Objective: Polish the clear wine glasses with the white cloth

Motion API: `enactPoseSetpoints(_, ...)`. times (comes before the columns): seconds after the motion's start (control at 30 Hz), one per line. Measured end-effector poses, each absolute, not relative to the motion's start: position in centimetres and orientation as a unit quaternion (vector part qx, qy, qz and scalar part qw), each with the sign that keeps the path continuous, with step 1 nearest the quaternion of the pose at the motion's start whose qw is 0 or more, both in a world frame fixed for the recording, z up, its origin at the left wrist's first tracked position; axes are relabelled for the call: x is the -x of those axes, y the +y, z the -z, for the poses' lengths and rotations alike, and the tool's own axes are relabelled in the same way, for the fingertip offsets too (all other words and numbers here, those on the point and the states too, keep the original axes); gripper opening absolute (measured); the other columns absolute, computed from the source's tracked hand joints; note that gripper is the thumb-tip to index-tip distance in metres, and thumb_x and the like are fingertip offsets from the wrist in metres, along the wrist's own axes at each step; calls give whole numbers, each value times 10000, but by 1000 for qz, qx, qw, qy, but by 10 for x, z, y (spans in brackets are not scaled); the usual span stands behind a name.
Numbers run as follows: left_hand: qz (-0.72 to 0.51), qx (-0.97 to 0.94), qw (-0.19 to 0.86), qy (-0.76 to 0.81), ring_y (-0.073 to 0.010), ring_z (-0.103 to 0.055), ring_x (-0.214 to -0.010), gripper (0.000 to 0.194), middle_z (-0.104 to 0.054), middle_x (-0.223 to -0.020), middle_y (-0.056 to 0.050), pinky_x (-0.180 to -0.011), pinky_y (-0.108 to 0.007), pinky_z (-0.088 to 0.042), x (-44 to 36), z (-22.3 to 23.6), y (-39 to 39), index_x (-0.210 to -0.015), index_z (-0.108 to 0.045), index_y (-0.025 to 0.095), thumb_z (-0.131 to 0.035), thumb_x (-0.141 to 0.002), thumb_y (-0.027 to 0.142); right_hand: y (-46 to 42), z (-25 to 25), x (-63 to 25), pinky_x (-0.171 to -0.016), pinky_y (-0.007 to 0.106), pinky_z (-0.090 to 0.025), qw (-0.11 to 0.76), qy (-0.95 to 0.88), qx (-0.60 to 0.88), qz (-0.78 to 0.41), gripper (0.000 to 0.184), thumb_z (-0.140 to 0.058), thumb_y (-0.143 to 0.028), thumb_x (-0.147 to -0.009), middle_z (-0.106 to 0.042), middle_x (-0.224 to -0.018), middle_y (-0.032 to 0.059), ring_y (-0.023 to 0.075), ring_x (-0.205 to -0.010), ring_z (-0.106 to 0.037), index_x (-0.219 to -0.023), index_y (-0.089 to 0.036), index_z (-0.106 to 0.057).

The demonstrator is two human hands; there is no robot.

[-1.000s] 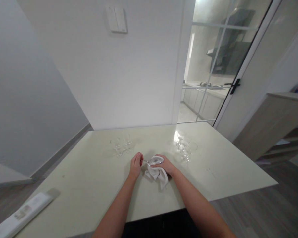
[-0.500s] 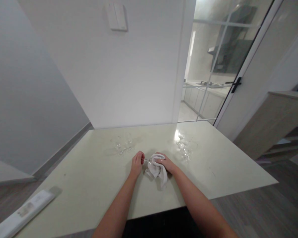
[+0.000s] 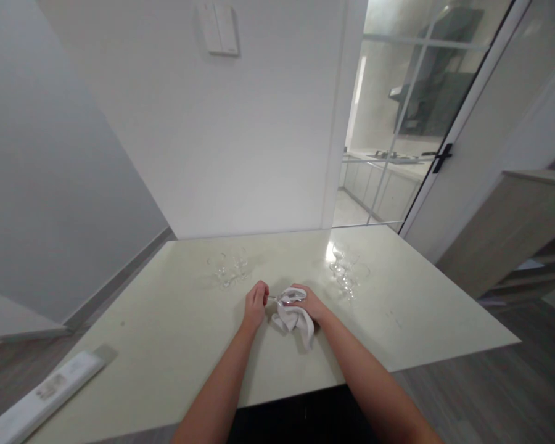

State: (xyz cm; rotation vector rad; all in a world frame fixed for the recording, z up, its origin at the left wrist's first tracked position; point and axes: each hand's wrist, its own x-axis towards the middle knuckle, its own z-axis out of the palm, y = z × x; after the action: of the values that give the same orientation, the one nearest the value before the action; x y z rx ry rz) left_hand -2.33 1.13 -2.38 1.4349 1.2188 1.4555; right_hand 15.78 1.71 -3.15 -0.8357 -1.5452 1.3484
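Between my hands a stemmed wine glass (image 3: 274, 298) lies on its side in the air, its stem toward the left and its bowl toward the right. My left hand (image 3: 258, 299) is closed on the foot end of the stem. My right hand (image 3: 309, 301) is closed around a white cloth (image 3: 292, 319) wrapped about the bowl, with some of the cloth tucked in at the rim and a loose end hanging down. Most of the bowl is hidden by the cloth and fingers.
Clear stemmed glasses (image 3: 231, 268) stand at the back left of the pale table (image 3: 166, 345). Several more glasses (image 3: 345, 271) are grouped at the back right. A long white box-like object (image 3: 50, 391) lies at the front left corner. A wall borders the far edge.
The cloth has shifted slightly around the bowl, and its hanging end has swung a little right. My left hand keeps its hold on the stem.
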Motion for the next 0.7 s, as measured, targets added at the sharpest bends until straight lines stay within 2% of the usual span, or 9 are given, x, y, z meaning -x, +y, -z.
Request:
enactPoseSetpoints(0.17, -578, -561, 365, 467, -121, -312, -477, 407, -361, -516, 25, -454, -238, -251, 25, 25, 10, -609, -475, 202, -448, -838, 538, 23, 44, -156, -600, 236, -377, 473, -625, 361, -505, 172, -677, -332, -691, -552, -622, -38, 127, -606, -494, -691, -181, -595)
enactPoseSetpoints(0.43, -585, -532, 371, 487, -120, -339, -462, 377, -385, -496, 24, -447, -234, -259, 23, 17, 14, -590, -483, 204, -432, -832, 489, 24, 48, -157, -682, 270, -424, 460, -642, 351, -503, 216, -599, -382, -769, -626, -699, -4, 158, -686, -545, -747, -172, -642)
enactPoseSetpoints(0.57, -583, -513, 378, 505, -116, -351, -432, 369, -393, -464, 27, -426, -233, -263, 21, 18, 15, -588, -495, 201, -430, -826, 476, 21, 40, -158, -724, 282, -445, 448, -642, 333, -526, 235, -647, -380, -735, -662, -774, 12, 165, -742, -574, -835, -169, -668)
enactPoseSetpoints(0.7, -581, -493, 401, 508, -106, -352, -407, 395, -399, -456, 29, -400, -229, -254, 22, 25, 19, -584, -501, 195, -435, -823, 504, 17, 33, -157, -718, 283, -458, 436, -633, 321, -553, 348, -735, -360, -645, -680, -805, 14, 161, -730, -591, -928, -170, -667)
